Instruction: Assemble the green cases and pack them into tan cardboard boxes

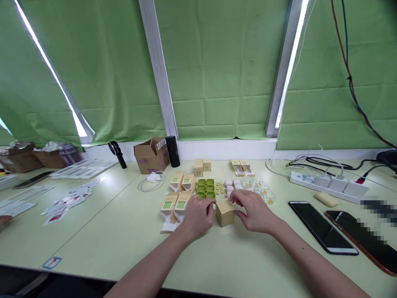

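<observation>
A small tan cardboard box stands upright on the table between my two hands, its top looking closed. My left hand is curled, with its fingertips at the box's upper left edge. On the other side, my right hand grips the box with bent fingers and thumb. Just beyond them lie green square cups, tiny yellow pieces, pale pink blocks and clear plastic pieces. Left of my left hand are several unfolded cartons with green label squares.
Two closed small boxes and two opened cartons sit farther back. To the right are a power strip, a phone, and a second phone. An open brown carton and a black cylinder stand back left.
</observation>
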### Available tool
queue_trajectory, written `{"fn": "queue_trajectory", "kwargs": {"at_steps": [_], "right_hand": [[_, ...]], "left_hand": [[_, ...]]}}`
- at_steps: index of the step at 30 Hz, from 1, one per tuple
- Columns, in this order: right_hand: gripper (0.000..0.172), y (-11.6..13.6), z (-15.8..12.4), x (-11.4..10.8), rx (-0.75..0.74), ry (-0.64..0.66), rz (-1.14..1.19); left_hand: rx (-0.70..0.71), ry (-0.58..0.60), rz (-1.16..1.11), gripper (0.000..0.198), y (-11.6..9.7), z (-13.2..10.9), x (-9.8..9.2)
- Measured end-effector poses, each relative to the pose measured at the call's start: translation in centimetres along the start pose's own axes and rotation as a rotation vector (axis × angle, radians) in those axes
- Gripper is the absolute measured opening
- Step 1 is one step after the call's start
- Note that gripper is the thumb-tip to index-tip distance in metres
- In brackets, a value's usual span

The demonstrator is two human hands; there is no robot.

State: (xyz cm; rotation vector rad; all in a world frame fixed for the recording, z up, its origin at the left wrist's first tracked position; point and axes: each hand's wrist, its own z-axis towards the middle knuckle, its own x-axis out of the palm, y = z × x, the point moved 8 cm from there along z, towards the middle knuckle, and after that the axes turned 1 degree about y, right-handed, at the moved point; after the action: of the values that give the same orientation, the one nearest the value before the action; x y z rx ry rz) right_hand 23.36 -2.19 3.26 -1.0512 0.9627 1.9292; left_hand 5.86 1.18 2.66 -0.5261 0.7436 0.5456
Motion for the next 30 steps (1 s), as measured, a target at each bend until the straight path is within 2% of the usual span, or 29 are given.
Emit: {"fn": "queue_trajectory", "kwargs": {"at_steps": [4, 6, 13, 20, 24, 30], "right_hand": [[0.022, -2.4, 0.3, 0.4, 0.188, 0.005, -0.065], [0.020, -2.9, 0.2, 0.3, 0.232, 0.023, -0.050], [0.021, -0.9, -0.1, -0.1, 0.119, 0.152, 0.111], [0.032, 0.1, -0.2, -0.4, 0.062, 0.149, 0.144], [0.037, 0.2, -0.2, -0.2, 0.079, 0.172, 0.124], [0.034, -0.8, -0.1, 0.1, 0.100, 0.142, 0.090]], "left_hand": [[0.035, 0.035, -0.012, 0.020, -0.4, 0.0, 0.1], [0.020, 0.023, -0.008, 0.020, -0.3, 0.0, 0.0], [-0.033, 0.008, 0.043, 0.031, 0.2, 0.0, 0.0], [-0.020, 0.043, 0.083, 0.040, 0.0, 0.0, 0.4], [-0.011, 0.060, 0.078, 0.037, 0.0, 0.1, 0.5], [-0.025, 0.056, 0.033, 0.027, 0.1, 0.1, 0.3]]}}
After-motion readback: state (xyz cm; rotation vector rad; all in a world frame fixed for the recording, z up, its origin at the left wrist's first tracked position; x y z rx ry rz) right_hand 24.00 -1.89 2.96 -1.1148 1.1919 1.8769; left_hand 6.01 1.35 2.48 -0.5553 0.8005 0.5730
